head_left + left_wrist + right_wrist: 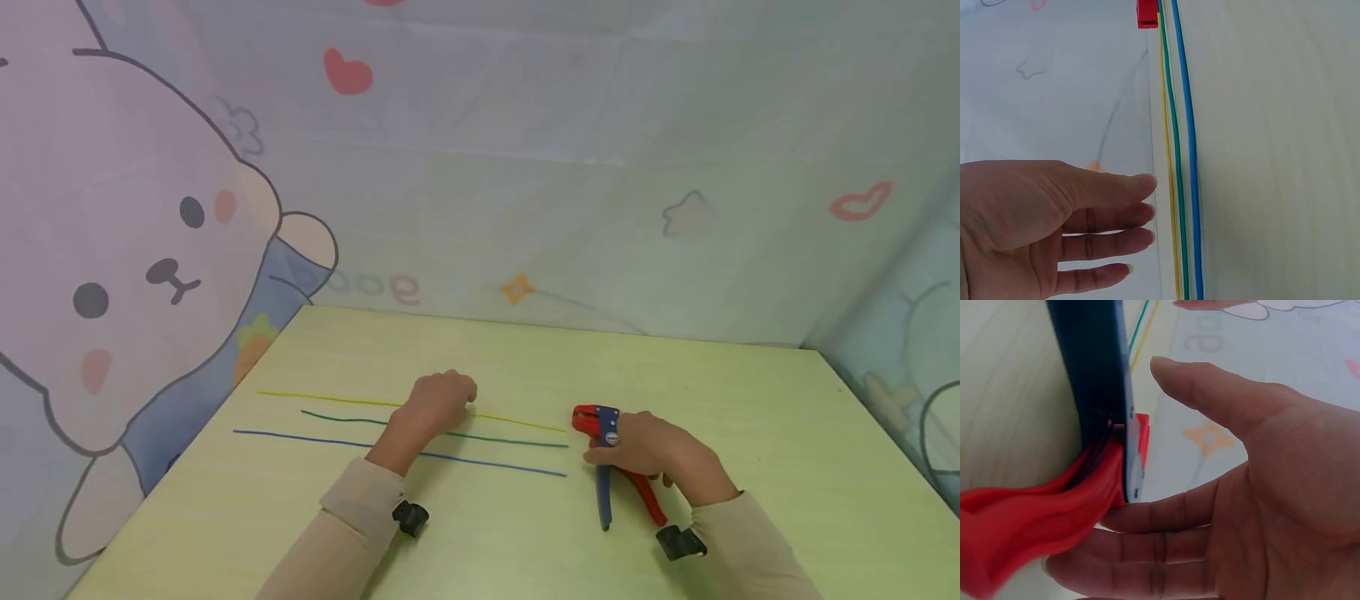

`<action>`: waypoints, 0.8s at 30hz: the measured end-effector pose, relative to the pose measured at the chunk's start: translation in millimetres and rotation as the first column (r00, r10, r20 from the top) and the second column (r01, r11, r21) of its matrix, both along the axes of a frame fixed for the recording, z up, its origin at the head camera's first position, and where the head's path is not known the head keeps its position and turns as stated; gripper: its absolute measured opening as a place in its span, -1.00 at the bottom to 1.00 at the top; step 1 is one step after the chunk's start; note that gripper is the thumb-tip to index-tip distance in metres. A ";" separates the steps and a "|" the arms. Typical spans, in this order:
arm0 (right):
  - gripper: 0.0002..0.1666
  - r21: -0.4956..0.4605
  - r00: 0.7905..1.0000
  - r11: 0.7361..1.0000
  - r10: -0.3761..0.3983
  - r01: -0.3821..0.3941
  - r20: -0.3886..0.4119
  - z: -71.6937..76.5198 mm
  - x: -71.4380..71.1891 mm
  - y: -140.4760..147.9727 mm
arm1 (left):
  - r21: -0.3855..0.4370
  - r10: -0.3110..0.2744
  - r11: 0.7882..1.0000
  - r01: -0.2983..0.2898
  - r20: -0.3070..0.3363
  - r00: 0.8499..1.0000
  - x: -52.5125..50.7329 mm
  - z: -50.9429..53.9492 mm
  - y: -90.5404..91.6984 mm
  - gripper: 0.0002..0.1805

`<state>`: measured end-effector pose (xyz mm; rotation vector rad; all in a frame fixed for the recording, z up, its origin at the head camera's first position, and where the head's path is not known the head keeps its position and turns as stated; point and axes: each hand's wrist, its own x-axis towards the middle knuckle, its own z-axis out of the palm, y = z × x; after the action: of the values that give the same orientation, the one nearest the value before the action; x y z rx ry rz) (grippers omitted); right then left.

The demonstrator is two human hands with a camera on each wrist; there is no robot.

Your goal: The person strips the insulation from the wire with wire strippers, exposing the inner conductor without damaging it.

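One left hand (438,402): mine, fingers loosely bent, holding nothing, near the yellow wire (517,422), mid-frame.
Right hand (656,447): I spread thumb and fingers wide at the wire stripper (607,423), lower right.
Green wire (510,440), blue wire (495,465): below the yellow, lower centre.

Indoor nook: table (787,425), cartoon backdrop (570,167)

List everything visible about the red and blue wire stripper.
The wire stripper has a red nose, a blue head with a round pale label, and spread, plastic-looking handles, one blue, one red. It apparently lies on the table, handles toward the person, nose facing the wires. The right hand reaches around it, thumb apart.
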<state>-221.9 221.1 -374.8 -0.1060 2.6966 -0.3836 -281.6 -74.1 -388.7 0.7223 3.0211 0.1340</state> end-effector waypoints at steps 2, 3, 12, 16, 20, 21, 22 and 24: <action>-0.33 0.000 1.000 1.000 -0.011 0.011 0.014 -0.9 0.1 -1.0 | 0.009 0.021 1.000 -0.021 -0.021 1.000 -1.4 -0.8 -0.8 -0.79; -0.33 0.001 1.000 1.000 -0.016 0.016 0.019 -1.6 0.0 -1.3 | 0.010 0.034 0.999 -0.033 -0.027 0.999 -2.3 -1.3 -1.2 -0.78; -0.39 -0.025 0.999 0.999 -0.022 0.023 0.038 -7.0 -0.1 1.6 | -0.031 0.054 0.998 -0.055 -0.025 0.998 -9.9 -8.1 0.9 -0.72; -0.40 -0.048 0.999 0.999 -0.021 0.023 0.038 -10.5 -0.6 2.4 | -0.040 0.075 0.996 -0.076 -0.017 0.997 -10.3 -9.8 1.7 -0.55; -0.40 -0.072 0.999 0.997 -0.025 0.028 0.045 -13.6 -3.4 3.4 | -0.046 0.077 0.996 -0.079 -0.030 0.997 -8.2 -11.9 0.4 -0.64; -0.40 -0.083 0.998 0.996 -0.030 0.034 0.050 -13.6 -4.2 3.7 | -0.049 0.075 0.996 -0.077 -0.032 0.997 -7.9 -12.4 0.2 -0.66; -0.39 -0.089 0.998 0.995 -0.033 0.037 0.053 -13.5 -4.9 3.9 | -0.050 0.073 0.996 -0.075 -0.037 0.997 -7.8 -12.3 0.0 -0.68; -0.38 -0.103 0.998 0.994 -0.038 0.044 0.059 -13.0 -6.3 4.0 | -0.059 0.066 0.996 -0.069 -0.041 0.997 -7.8 -12.2 -0.4 -0.70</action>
<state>-228.2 225.2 -387.8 -0.0690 2.6261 -0.5322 -289.4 -74.5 -401.0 0.6255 3.0727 0.0302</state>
